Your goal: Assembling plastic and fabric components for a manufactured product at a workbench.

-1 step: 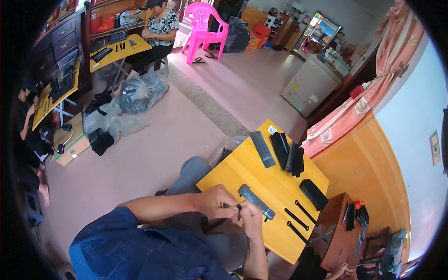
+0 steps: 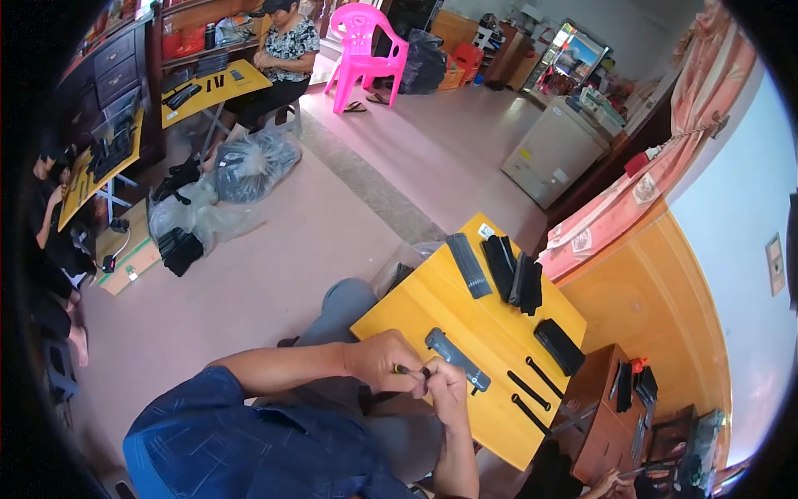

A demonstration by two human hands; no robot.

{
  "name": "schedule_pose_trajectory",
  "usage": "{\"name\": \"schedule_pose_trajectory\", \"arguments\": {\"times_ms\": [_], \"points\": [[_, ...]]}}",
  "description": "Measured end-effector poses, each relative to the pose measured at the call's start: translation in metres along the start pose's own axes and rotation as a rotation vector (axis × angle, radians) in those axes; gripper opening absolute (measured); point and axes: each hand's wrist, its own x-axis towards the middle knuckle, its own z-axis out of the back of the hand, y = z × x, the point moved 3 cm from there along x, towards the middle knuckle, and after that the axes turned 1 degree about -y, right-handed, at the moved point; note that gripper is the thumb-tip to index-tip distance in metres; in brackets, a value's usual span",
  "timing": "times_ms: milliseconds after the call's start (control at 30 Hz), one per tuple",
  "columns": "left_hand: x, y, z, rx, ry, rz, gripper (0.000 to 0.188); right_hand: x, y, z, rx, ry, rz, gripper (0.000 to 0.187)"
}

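Head view: gripping a small yellow-and-black tool in the left hand; pinching a dark piece in the right hand, close together by the worktop, seemingly for steadiness; with black straps laid apart, probably for easy reach.

A pink chair stands by 2 slippers and a black bag. A pink curtain, tied back, hangs right of a grey cabinet, and a small plate sits on the pale wall.
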Motion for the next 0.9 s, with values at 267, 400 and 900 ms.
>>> {"name": "schedule_pose_trajectory", "arguments": {"times_ms": [267, 400, 900], "points": [[-0.001, -0.004, -0.007, 0.096, -0.039, -0.043, 0.017, -0.005, -0.005, -0.01, 0.012, -0.163, -0.039, 0.04], [-0.009, 0.01, -0.015, 0.055, -0.36, 0.084, 0.022, -0.011, -0.023, -0.006, 0.039, -0.544, 0.118, 0.032], [-0.104, 0.037, 0.174, -0.162, -1.331, 0.297, 0.034, -0.163, 0.014, 0.11, 0.162, -1.108, 0.349, 0.036]]}}
